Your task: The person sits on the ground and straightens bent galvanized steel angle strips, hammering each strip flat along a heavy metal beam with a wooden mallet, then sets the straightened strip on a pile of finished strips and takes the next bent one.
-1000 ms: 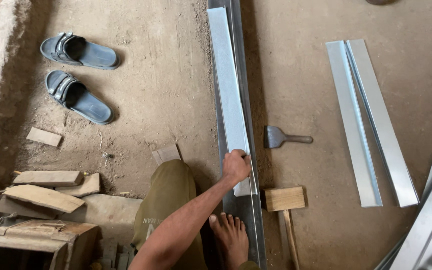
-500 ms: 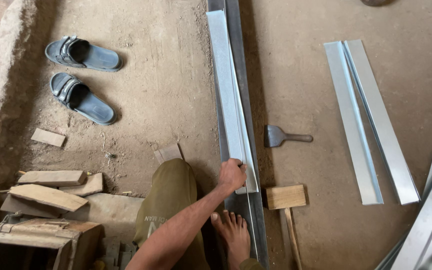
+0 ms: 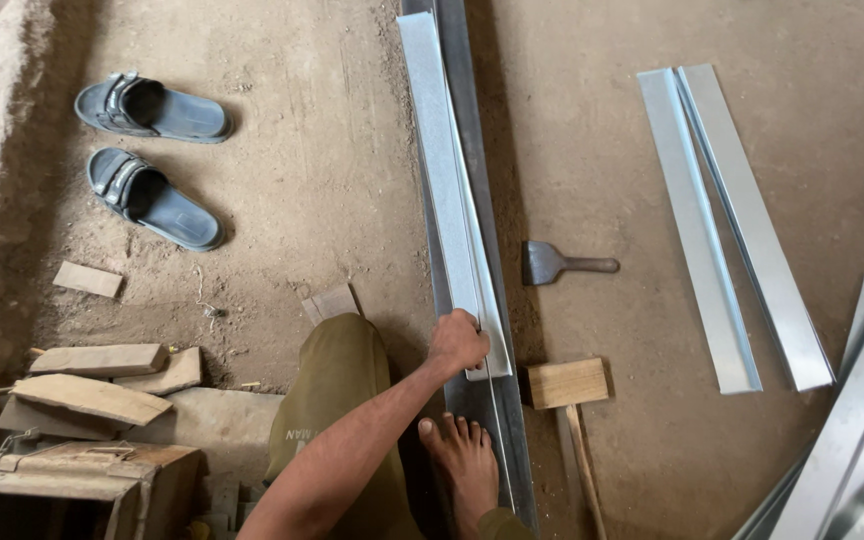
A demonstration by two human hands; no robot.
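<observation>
My left hand [image 3: 457, 343] is closed on the near end of a long folded sheet-metal strip [image 3: 442, 170]. The strip lies lengthwise on a dark steel rail [image 3: 474, 150] that runs away from me across the dirt floor. My bare foot [image 3: 464, 462] rests on the near part of the rail, just below the hand. My bent knee in olive trousers [image 3: 337, 385] is to the left of the arm. My right hand is out of sight.
A wooden mallet [image 3: 567, 395] and a flat metal scraper [image 3: 562, 264] lie right of the rail. Two folded metal strips [image 3: 727, 220] lie further right, with more sheet metal [image 3: 852, 440] at the lower right. Grey sandals [image 3: 147, 150] and wood offcuts [image 3: 92, 375] are on the left.
My left hand has shifted slightly left and toward me along the strip's near end. The strip, rail and tools lie as before.
</observation>
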